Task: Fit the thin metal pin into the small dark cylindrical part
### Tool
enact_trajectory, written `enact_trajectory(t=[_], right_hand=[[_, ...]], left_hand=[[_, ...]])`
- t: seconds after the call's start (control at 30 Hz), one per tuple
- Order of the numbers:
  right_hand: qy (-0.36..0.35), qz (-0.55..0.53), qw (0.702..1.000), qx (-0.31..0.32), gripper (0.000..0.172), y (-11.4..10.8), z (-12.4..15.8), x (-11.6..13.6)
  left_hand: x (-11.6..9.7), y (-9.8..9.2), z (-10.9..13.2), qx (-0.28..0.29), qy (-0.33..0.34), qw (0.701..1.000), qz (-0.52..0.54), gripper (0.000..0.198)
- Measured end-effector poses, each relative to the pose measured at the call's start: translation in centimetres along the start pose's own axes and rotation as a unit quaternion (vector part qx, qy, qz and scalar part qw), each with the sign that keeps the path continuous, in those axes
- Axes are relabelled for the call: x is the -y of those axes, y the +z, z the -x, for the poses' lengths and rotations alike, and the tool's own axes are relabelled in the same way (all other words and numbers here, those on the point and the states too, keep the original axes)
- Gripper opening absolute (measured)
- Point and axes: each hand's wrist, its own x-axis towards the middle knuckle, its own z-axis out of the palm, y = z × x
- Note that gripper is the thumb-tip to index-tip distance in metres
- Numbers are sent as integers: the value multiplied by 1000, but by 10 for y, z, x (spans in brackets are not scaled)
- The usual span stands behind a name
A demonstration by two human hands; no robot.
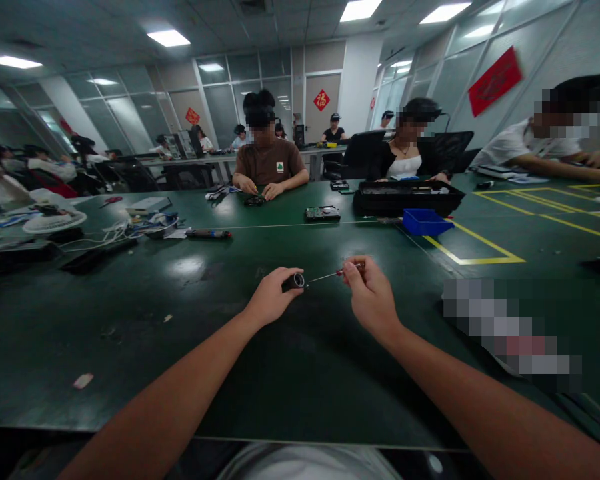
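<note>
My left hand (pixel 271 295) is closed around a small black cylindrical part (pixel 296 281) with a shiny ring at its end, held just above the green table (pixel 190 320). My right hand (pixel 367 288) pinches a thin screwdriver (pixel 336 273) with a red handle. Its metal tip points left and meets the open end of the cylinder. Both forearms reach in from the bottom of the view.
A blue bin (pixel 425 221) and a black tray (pixel 405 197) stand to the far right, inside yellow floor-tape lines. A hard drive (pixel 323 213) lies mid-table. Cables, a fan (pixel 55 220) and tools crowd the left. Several people sit across the table.
</note>
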Motion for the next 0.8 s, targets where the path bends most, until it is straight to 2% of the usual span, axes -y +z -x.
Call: enact_trajectory(t=[0.3,0.43,0.53,0.63,0.73,0.8], right_hand=[[7,-14,1000,-15,18,-2,1,4],[-11,-25,999,-26,18,-3,1,4],[-17,-35,999,-27,18,-3,1,5],[-19,-44,998,-27,17,-3,2,7],[-22,-51,998,-28,15,-2,2,8],[-25,-56,998,-29,15,-2,2,8]], left_hand=[[-1,-2,-2,-13,-54,998,35,36],[-6,-4,-1,-8,-56,998,34,41],[-13,-6,-1,13,-66,998,4,41],[-21,-5,-3,51,-62,996,-37,31],[-26,1,-6,94,-25,993,-69,20],[-26,8,-9,115,4,989,-93,20]])
